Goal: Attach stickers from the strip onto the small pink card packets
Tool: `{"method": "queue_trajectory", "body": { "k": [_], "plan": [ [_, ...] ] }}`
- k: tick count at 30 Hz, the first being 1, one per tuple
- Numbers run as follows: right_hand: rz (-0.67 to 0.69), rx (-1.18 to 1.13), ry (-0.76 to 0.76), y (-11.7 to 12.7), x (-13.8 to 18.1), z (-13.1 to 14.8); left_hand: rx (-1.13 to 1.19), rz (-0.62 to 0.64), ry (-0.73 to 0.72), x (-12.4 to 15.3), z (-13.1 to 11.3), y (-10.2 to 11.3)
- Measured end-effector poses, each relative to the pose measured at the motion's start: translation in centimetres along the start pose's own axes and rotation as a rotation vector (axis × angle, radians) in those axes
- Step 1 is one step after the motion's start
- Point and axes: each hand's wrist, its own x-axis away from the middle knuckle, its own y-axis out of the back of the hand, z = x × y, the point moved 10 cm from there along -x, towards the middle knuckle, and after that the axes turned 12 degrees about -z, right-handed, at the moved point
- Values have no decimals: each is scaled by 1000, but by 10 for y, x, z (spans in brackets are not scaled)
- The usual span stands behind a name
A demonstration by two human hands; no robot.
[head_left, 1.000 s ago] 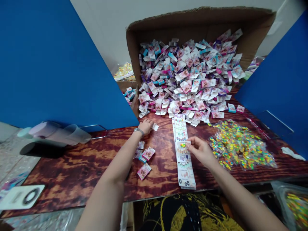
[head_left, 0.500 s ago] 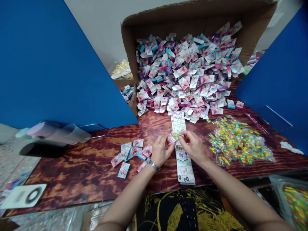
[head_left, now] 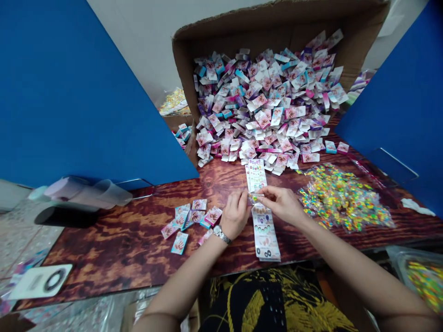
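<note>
My left hand [head_left: 235, 216], with a watch on the wrist, is closed around a small printed box, mostly hidden by the fingers. Against the box's end, my right hand [head_left: 284, 204] pinches a small clear packet of yellow-green pieces [head_left: 255, 198]. How far the packet sits inside the box I cannot tell. Beneath both hands lies a long printed paper strip [head_left: 266, 235]. Several small closed boxes [head_left: 179, 243] are scattered left of my left hand. To the right of my right hand spreads a pile of packets with coloured pieces [head_left: 342, 196].
A large cardboard carton [head_left: 183, 69] on its side spills small printed boxes [head_left: 263, 120] onto the table [head_left: 114, 249]. Blue panels [head_left: 86, 92] flank it. Plastic cups [head_left: 110, 192] hang at left above a white phone-like object [head_left: 44, 281]. A clear tub [head_left: 398, 263] stands lower right.
The left hand has turned so that its fingers cover more of the box. My right fingers have pressed closer to the box's end with the packet. The view has shifted slightly.
</note>
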Motion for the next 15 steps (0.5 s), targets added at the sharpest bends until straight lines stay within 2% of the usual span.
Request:
{"method": "queue_trajectory", "body": {
  "k": [4,8,11,15],
  "plan": [
    [78,24,140,-7,8,10,-25,43,2,2,1,-7],
    [39,137,243,0,6,16,-32,97,-6,2,-2,-10],
    [45,152,229,0,5,15,-68,139,-25,2,-5,-12],
    [18,77,108,-4,5,3,-107,142,-36,3,-6,-14]
  ]
}}
